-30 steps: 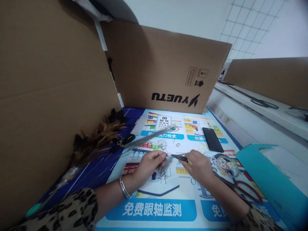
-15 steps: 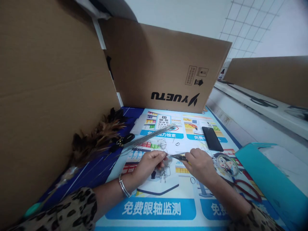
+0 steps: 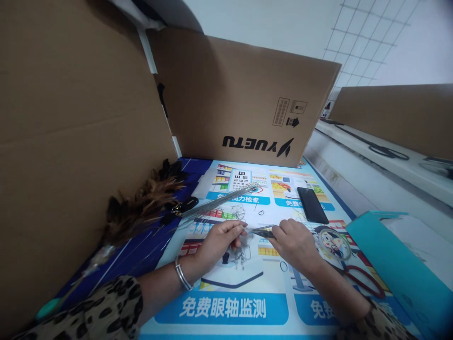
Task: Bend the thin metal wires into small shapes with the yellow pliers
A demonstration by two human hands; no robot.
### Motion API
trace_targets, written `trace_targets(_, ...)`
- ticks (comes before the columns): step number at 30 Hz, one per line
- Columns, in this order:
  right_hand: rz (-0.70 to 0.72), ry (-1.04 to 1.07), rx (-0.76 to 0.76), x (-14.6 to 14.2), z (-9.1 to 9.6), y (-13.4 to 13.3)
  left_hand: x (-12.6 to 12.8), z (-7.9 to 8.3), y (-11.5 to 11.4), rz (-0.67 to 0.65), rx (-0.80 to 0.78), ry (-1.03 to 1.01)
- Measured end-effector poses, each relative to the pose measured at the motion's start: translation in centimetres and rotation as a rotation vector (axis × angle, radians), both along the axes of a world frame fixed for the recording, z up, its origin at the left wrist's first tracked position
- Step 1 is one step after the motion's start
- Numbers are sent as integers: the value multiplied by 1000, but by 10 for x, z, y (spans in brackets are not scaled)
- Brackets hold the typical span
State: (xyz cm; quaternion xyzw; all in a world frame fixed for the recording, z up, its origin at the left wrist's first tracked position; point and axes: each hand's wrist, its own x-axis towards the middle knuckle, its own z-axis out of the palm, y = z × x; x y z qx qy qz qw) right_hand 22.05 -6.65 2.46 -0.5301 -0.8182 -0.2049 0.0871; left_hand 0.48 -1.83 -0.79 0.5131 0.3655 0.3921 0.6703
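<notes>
My left hand (image 3: 220, 240) is pinched shut on a thin piece of wire just in front of the plier tips. My right hand (image 3: 292, 241) is closed round small pliers (image 3: 262, 231) with yellow handles, their jaws pointing left at the wire. Under both hands lies a heap of small bent wire pieces (image 3: 239, 252) on a printed poster mat (image 3: 226, 307). A bundle of long straight wires (image 3: 219, 201) runs from the left hand up toward the back.
A feather duster (image 3: 141, 208) lies at the left by a cardboard wall (image 3: 71, 141). A cardboard box (image 3: 244, 99) stands behind. A black phone (image 3: 312, 204), red-handled scissors (image 3: 364, 281), a tape roll (image 3: 334, 244) and a teal folder (image 3: 399, 264) are at the right.
Both hands have stayed together over the wire heap; the pliers shifted slightly and the view jittered a little. Nothing was picked up or let go.
</notes>
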Motion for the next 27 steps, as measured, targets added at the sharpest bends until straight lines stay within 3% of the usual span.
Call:
trace_targets(9,-3,33,35,1,0,1,-1,-2,0,-58,19,4)
trace_targets(27,-11,16,86,1,0,0,0,-7,2,-38,28,60)
